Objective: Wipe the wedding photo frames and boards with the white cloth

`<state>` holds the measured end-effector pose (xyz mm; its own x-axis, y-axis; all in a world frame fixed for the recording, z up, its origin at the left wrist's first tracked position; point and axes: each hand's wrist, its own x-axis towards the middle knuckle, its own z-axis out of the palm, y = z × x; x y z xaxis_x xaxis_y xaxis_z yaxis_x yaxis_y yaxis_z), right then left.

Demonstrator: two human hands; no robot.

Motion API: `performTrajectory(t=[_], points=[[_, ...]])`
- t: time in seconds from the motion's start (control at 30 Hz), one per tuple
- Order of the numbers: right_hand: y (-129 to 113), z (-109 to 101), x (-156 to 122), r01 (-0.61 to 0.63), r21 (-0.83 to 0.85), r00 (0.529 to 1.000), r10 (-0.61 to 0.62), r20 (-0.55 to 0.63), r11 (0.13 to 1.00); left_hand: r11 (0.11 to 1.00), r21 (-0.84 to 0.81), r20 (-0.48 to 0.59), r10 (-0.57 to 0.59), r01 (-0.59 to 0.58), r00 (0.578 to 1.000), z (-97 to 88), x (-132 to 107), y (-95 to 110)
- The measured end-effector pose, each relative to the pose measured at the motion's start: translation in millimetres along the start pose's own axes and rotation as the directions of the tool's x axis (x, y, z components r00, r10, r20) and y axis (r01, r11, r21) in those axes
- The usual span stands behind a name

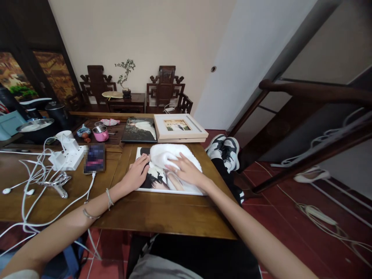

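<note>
A photo panel (162,186) with a white edge lies flat on the wooden table in front of me. My left hand (138,173) rests on its left side, fingers stretched out flat and holding nothing. On the panel's upper part lies a fluffy white cloth (193,155), bunched near its middle. My right hand (186,170) presses on this cloth, with the fingers partly sunk in its folds. Cloth and hands hide much of the picture. Just behind are a dark photo panel (139,130) and a light framed photo (197,130), which lies on another frame.
On the table (162,213) at left are a phone (94,159), a white power strip (71,159) and tangled white cables. A pink cup (100,133) and a black pot (36,130) stand farther back. Beyond the right edge show a person's sneakers (231,151) and a wooden chair (316,95).
</note>
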<state>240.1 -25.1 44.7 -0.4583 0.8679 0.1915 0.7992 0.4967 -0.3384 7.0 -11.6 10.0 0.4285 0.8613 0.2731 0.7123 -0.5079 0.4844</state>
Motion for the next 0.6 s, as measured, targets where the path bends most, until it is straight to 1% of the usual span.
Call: performTrajectory(t=[0.07,0.13,0.2,0.23,0.27,0.33,0.43,0.5,0.57,0.6], points=[[8,5,28,-0.023,-0.017,0.999,0.022,-0.030,1.000,1.000,-0.022,-0.015,0.013,-0.013,1.000,0.0,1,-1],[10,8,47,-0.031,-0.025,0.998,0.029,-0.053,0.999,0.999,-0.033,-0.028,0.013,-0.014,1.000,0.2,1,-3],[8,9,52,-0.023,-0.035,0.998,0.021,-0.063,0.999,0.999,-0.039,-0.036,0.008,-0.009,0.999,1.0,1,-4],[5,9,49,-0.012,-0.039,0.998,0.009,-0.058,0.999,0.999,-0.042,-0.037,0.009,-0.010,0.999,1.6,1,-5],[1,9,42,0.009,-0.041,0.999,-0.011,-0.043,0.999,0.999,-0.045,-0.037,0.010,-0.012,0.999,2.4,1,-6],[-10,7,19,0.064,-0.038,0.998,-0.065,-0.009,0.997,0.999,-0.041,-0.035,0.009,-0.011,0.999,4.2,1,-7],[-33,1,-29,0.150,-0.012,0.988,-0.149,0.045,0.989,1.000,-0.027,-0.020,-0.004,0.003,1.000,6.2,0,-8],[-47,-3,-60,0.184,0.010,0.980,-0.185,0.072,0.983,1.000,-0.023,-0.009,-0.017,0.016,1.000,6.3,0,-7],[-55,-7,-80,0.212,0.024,0.972,-0.213,0.100,0.977,0.999,-0.018,0.004,-0.028,0.028,1.000,5.4,0,-6],[-56,-9,-86,0.218,0.025,0.970,-0.219,0.108,0.976,0.999,-0.014,0.012,-0.033,0.033,0.999,4.7,0,-5]])
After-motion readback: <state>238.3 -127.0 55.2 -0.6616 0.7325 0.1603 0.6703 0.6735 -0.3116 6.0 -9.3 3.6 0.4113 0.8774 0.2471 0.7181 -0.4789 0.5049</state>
